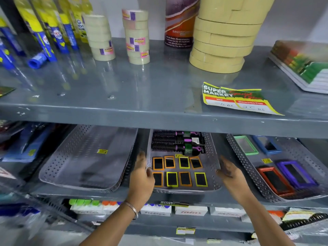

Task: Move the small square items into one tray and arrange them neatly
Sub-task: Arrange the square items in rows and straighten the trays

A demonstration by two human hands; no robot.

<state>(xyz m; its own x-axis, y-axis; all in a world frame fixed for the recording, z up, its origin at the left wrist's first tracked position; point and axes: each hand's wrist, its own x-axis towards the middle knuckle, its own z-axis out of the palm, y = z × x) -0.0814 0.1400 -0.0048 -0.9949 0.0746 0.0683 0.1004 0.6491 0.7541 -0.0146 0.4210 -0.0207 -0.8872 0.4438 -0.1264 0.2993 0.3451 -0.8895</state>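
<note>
Several small square items (184, 162) with orange or yellow frames and dark centres lie in two neat rows in the front half of the middle grey perforated tray (212, 155). Hairbrushes (177, 142) fill the back of that tray. My left hand (142, 174) grips the tray's left wall, partly covering the front-left square. My right hand (229, 173) rests on the tray's right wall near the front corner. The left grey tray (58, 164) holds only a small yellow sticker.
A right-hand tray (248, 167) holds larger framed mirrors in green, blue, orange and purple. The grey upper shelf (142, 110) overhangs the trays, carrying tape rolls, glue bottles and a price label. Boxed items line the shelf below.
</note>
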